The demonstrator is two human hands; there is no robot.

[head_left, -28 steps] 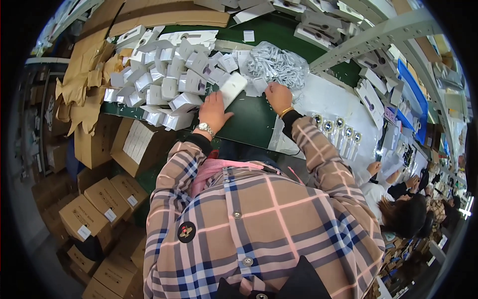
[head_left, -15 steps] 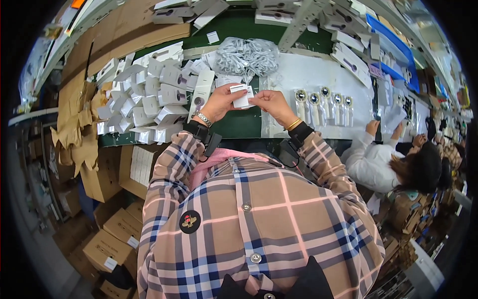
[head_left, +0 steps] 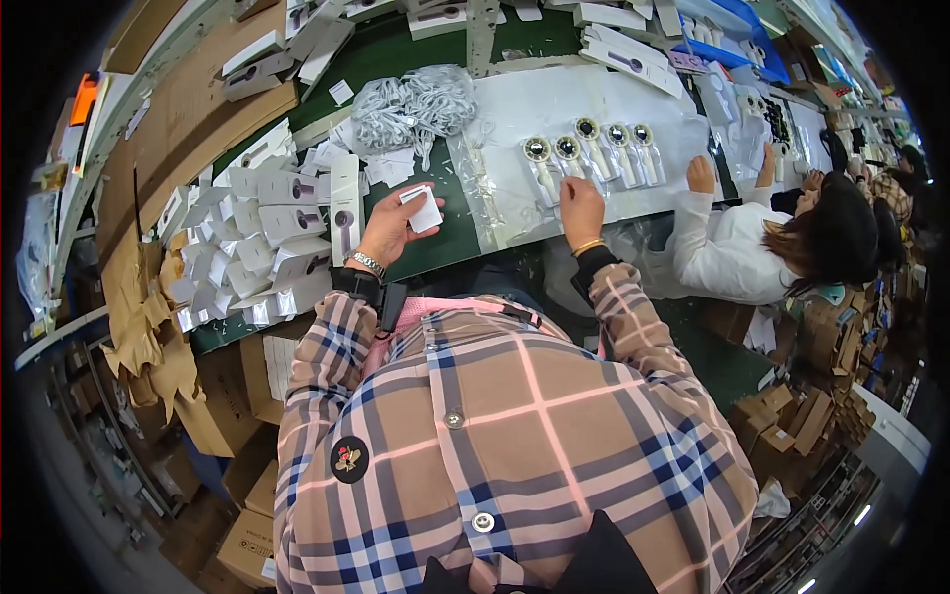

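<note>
My left hand [head_left: 388, 230] is closed on a few small white cards [head_left: 424, 212], over the green tabletop's front part. My right hand [head_left: 582, 210] is at the lower ends of a row of handheld fans [head_left: 596, 150], each white with a round, dark-centred head and in a clear plastic sleeve. Its fingers are bent together beside the nearer fans' handles; what they hold, if anything, is hidden. A pile of grey-white looped cords [head_left: 414, 109] lies beyond my left hand, with loose white cards [head_left: 388, 166] at its near edge.
Many open white boxes [head_left: 247, 233] crowd the left side, with a long box [head_left: 345, 210] next to my left hand. White sheeting [head_left: 495, 188] covers the right table part. At the right sits a co-worker [head_left: 737, 243] in white. A blue bin [head_left: 727, 35] stands at far right.
My hands, together at the cards before, are now apart. The left keeps the cards; the right has moved right to the fans. The view has turned, shifting the table contents leftward.
</note>
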